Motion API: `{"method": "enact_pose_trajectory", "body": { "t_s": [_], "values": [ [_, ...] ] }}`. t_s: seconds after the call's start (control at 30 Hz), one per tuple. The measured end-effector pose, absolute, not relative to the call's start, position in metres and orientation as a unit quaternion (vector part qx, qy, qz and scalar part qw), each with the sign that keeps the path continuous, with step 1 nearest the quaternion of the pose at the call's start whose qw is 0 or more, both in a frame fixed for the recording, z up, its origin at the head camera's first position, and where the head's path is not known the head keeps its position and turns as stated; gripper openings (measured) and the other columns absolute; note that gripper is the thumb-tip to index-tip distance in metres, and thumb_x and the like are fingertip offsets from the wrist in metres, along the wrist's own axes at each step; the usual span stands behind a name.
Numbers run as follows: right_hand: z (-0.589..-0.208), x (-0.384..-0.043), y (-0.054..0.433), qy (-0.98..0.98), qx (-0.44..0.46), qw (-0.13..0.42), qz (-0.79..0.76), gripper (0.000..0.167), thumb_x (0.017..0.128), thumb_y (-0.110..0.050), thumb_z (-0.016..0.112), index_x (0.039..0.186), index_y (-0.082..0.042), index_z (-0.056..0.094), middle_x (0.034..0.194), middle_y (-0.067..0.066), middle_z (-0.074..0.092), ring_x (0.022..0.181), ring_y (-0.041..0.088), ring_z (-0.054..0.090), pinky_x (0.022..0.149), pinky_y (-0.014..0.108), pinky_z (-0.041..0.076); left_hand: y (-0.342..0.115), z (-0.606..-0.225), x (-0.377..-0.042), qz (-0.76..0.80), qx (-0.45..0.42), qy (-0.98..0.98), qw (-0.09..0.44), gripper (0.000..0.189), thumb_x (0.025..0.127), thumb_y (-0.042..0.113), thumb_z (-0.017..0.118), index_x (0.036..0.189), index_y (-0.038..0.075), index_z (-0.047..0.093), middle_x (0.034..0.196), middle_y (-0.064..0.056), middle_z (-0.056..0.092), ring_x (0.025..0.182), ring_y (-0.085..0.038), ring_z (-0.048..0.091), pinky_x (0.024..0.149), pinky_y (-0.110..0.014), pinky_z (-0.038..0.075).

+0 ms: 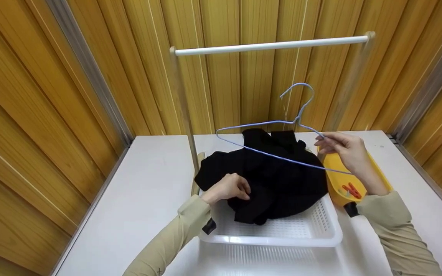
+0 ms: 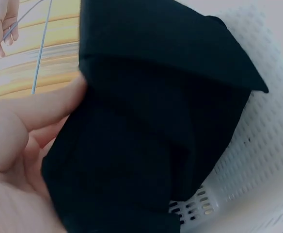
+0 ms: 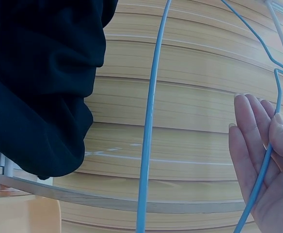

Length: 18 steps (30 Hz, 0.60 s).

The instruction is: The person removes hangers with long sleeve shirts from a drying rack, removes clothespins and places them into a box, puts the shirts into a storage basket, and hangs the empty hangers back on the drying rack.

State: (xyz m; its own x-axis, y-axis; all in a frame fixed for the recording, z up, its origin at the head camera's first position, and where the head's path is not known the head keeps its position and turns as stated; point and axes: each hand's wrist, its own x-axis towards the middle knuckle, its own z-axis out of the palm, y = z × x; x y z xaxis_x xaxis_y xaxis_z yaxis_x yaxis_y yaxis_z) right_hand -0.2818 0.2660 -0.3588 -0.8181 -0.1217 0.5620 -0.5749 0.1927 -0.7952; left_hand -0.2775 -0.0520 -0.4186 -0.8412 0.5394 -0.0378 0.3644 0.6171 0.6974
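Observation:
A black cloth garment [image 1: 282,184] lies bunched in a white plastic basket [image 1: 274,241], part of it draped over the basket's left and far sides. My left hand [image 1: 226,188] pinches a fold near its front left; in the left wrist view the thumb [image 2: 59,104] presses the cloth's edge, the other fingers partly hidden behind it. Above the garment, my right hand [image 1: 345,151] holds a blue wire clothes hanger [image 1: 282,157] by its right shoulder, hook upward. The right wrist view has the hanger wire [image 3: 149,116] running between that hand's thumb and fingers.
Behind the basket stands a rack with a white crossbar [image 1: 271,46] on wooden posts. A yellow bin [image 1: 334,182] holding red clothespins [image 1: 351,190] sits to the right, under my right forearm. Wood-patterned panels [image 1: 221,88] enclose the white table [image 1: 144,184].

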Motion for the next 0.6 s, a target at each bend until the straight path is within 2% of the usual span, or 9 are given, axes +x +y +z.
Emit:
{"method": "enact_pose_trajectory", "body": {
  "t_s": [0.17,0.3,0.4,0.53,0.6],
  "values": [
    [-0.362,-0.285,0.268,-0.747,0.236,0.192,0.591,0.020,0.089,0.008,0.047,0.103,0.017,0.058,0.088,0.027,0.061,0.067,0.016,0.063,0.059,0.029,0.050,-0.059,-0.411,-0.279,0.375,0.259,0.878,0.146,0.020,0.069,0.006,0.078,0.085,0.003,0.068,0.070,0.003,0.064,0.064,-0.006,0.059,0.061,-0.020,0.046],
    [-0.362,-0.284,0.268,-0.743,0.236,0.191,0.597,0.019,0.089,0.009,0.047,0.103,0.017,0.058,0.089,0.029,0.060,0.068,0.017,0.063,0.059,0.030,0.050,-0.066,-0.404,-0.284,0.380,0.258,0.880,0.119,0.022,0.068,0.011,0.079,0.085,0.003,0.068,0.071,0.004,0.064,0.064,-0.006,0.059,0.060,-0.021,0.046],
    [-0.362,-0.285,0.268,-0.737,0.238,0.188,0.604,0.019,0.089,0.009,0.047,0.103,0.016,0.058,0.088,0.026,0.062,0.068,0.020,0.063,0.059,0.030,0.050,-0.074,-0.399,-0.289,0.389,0.258,0.883,0.051,0.016,0.073,0.012,0.076,0.083,0.004,0.068,0.072,0.004,0.064,0.064,-0.006,0.057,0.059,-0.022,0.046],
    [-0.362,-0.285,0.267,-0.727,0.243,0.179,0.616,0.019,0.089,0.008,0.047,0.103,0.018,0.057,0.088,0.015,0.065,0.068,0.019,0.063,0.060,0.031,0.050,-0.088,-0.391,-0.297,0.402,0.229,0.882,-0.088,0.008,0.080,0.010,0.070,0.081,0.003,0.067,0.076,0.001,0.064,0.069,-0.010,0.057,0.064,-0.024,0.045],
    [-0.362,-0.285,0.266,-0.728,0.243,0.178,0.616,0.020,0.089,0.008,0.048,0.103,0.018,0.057,0.087,0.013,0.065,0.068,0.019,0.063,0.060,0.031,0.050,-0.095,-0.385,-0.300,0.408,0.204,0.877,-0.151,0.005,0.080,0.007,0.068,0.080,0.002,0.067,0.076,-0.001,0.064,0.068,-0.012,0.057,0.064,-0.026,0.045]
  ]
}}
